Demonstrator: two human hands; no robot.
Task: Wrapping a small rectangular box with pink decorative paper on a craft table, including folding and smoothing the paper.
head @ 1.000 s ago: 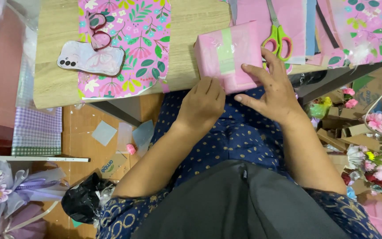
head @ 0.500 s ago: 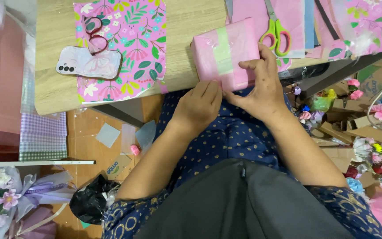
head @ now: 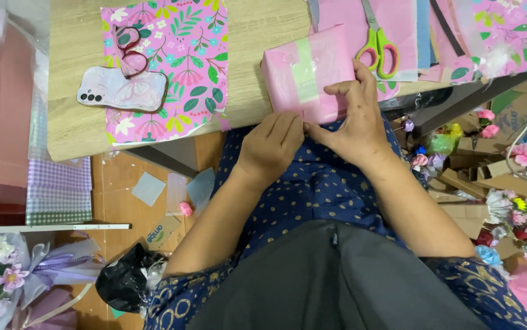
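Wooden tabletop [head: 80, 131]: left hand [head: 272, 146] now joins right hand [head: 355, 125], pinching the pink-wrapped box [head: 306, 70] flap at 6 o'clock.

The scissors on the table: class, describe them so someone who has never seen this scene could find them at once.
Start at the light wooden table and go to its far right side, where plain pink paper sheets lie beyond the pink-wrapped box that both hands work on. The scissors rest on those sheets just above the right hand. Their pink-and-green loop handles mark them out.
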